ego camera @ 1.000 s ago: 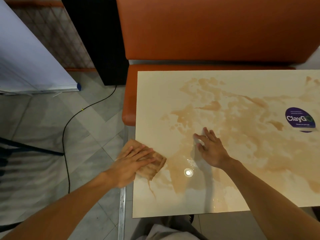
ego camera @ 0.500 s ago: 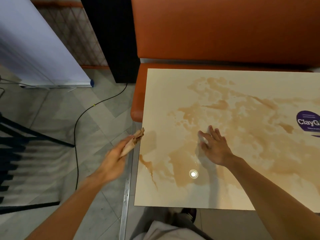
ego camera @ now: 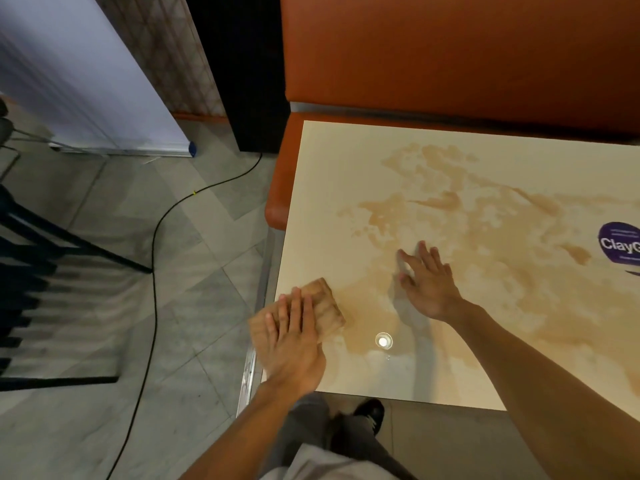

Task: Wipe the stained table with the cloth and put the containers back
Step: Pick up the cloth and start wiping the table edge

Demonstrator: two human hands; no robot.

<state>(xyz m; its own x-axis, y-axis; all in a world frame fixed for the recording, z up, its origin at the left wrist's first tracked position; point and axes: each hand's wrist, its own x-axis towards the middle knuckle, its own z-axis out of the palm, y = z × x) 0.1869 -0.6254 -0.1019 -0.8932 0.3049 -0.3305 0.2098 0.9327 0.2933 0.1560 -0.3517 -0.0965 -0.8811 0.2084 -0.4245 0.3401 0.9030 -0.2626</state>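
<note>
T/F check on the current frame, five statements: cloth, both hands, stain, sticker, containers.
1. The left hand presses the cloth flat at the table's left edge. True.
2. The right hand grips a container. False: it rests open, fingers spread, on the tabletop, and no container is in view.
3. The brown stain still covers much of the tabletop. True.
4. The cloth lies on the purple sticker. False: the sticker is at the far right edge of the view, well away from the cloth.
5. The cloth lies wholly on the table. False: part of it hangs past the left edge.
</note>
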